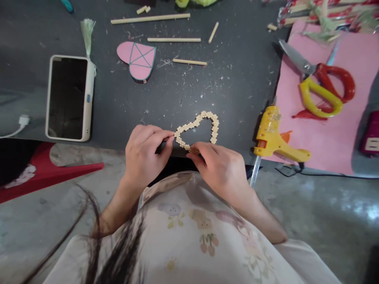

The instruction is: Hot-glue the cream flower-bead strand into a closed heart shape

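Heart-shaped beaded outline [214, 127] pinched in both hands, right by the near table edge

L hand [148, 150] has the pointed tip btwn thumb & finger, R hand [223, 165] grips the lower side. Decent gap up the dark tabletop [237, 94] to the pink heart cutout [139, 59], also over to the yellow hot glue gun [268, 132], whose glue stick [255, 171] pokes past the edge.
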### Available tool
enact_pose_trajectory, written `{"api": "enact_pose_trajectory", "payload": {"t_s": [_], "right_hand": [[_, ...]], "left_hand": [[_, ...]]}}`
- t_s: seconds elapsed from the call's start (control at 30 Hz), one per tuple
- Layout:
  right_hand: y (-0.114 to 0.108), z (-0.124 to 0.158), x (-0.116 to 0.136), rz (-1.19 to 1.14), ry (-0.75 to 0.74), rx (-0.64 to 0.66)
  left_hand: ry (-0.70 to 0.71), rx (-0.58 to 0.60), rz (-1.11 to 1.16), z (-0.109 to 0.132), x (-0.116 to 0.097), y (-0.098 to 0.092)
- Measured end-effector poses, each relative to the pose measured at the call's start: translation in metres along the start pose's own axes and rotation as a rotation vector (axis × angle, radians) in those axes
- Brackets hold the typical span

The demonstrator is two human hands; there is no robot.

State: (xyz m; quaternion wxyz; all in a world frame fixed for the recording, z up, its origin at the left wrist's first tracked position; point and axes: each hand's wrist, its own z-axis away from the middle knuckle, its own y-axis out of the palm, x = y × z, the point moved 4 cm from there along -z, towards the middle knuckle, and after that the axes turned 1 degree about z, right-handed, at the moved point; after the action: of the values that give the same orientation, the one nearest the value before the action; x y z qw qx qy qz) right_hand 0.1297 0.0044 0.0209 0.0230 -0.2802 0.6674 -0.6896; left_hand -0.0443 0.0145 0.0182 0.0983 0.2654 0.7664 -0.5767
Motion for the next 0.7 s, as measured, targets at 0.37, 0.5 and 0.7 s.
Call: {"api": "enact_pose_trajectory", "payload": {"t_s": [0.37,0.5,0.7], "right_hand": [[0.0006,-0.0015,0.0000,-0.004,-0.010,-0.009],[0.0001,-0.0016,0.0009,-0.005,-0.015,-0.015],[-0.0003,-0.0001,0.0017,0.005,-0.017,-0.013]], "left_hand": [[0.003,-0.007,0.007,-0.0013,-0.0009,-0.0009],[0.002,-0.010,0.017,-0.0022,-0.0014,-0.0014],[-0.010,-0.001,0.011,-0.0013,-0.0004,-0.0009]]}}
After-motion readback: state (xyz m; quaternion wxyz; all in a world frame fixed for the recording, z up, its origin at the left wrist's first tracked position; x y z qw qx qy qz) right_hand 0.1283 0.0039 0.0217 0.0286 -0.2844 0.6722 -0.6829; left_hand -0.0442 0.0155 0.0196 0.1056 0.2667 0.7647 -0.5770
